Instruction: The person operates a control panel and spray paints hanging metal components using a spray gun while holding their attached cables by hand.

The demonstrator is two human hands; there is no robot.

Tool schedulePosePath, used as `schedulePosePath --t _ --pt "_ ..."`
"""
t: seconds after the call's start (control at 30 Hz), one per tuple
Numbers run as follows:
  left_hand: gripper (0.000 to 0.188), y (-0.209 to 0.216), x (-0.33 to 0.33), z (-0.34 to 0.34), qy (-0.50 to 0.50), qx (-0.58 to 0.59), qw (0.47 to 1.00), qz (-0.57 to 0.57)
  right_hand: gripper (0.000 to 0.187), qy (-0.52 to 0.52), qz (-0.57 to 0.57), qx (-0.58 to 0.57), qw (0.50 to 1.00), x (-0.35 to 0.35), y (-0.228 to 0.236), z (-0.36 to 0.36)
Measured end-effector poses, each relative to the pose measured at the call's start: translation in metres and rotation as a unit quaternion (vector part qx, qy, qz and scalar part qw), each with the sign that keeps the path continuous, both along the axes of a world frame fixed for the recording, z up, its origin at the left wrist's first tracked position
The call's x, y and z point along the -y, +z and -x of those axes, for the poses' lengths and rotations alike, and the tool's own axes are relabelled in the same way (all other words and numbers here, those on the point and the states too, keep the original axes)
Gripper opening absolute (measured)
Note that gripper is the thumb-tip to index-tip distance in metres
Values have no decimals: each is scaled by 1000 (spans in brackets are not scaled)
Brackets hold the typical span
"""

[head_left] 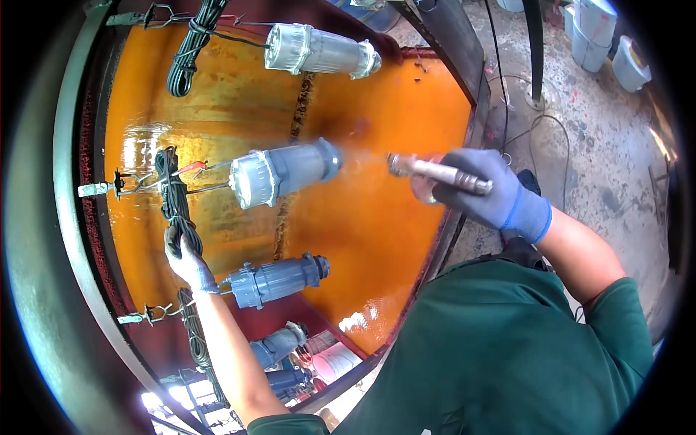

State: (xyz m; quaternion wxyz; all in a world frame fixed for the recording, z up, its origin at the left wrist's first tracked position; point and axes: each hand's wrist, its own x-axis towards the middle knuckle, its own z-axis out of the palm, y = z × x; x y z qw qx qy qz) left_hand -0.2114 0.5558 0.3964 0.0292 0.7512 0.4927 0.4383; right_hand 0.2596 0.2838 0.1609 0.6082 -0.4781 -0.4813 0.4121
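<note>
A spray gun (453, 176) is gripped in my right hand (493, 196), gloved in blue-grey. Its nozzle points left at the middle hanging pump (286, 172), a cylindrical metal body, partly pale silver and partly grey-blue. A faint haze hangs between nozzle and pump, which stand apart. My left hand (187, 262), also gloved, is closed around the lower end of a tied bundle of black cable (174, 196) that hangs beside this pump. Above it hangs a silver pump (322, 51) with its own cable bundle (194, 47); below, a blue-grey pump (279, 280).
A wet orange panel (384, 232) forms the backdrop behind the pumps. Hooks and chains join them to a curved green rail (69, 167) at left. More pumps (279, 346) and a pink-white bucket (336, 361) are lower down. Buckets (594, 43) and a hose (562, 130) lie at right.
</note>
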Motion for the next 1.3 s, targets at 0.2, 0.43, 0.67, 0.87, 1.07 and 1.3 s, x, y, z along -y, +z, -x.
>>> schedulePosePath --t 0.2,0.43,0.67,0.87,1.07,1.3 --pt "38 -1 -4 20 32 -17 999 -9 24 132 -69 120 982 16 -7 -6" --pt "36 4 -10 22 41 -43 998 -5 24 110 -33 98 989 24 -8 -8" --pt "37 4 -20 24 31 -32 999 -5 23 -23 12 24 999 23 -12 -1" --pt "37 2 -20 22 26 -22 999 8 25 26 -14 123 992 30 -18 10" --pt "34 0 -24 34 25 -45 999 -11 26 111 53 109 986 30 -17 24" --pt "36 -4 -31 45 11 -39 999 -17 24 11 66 97 993 17 -37 34"
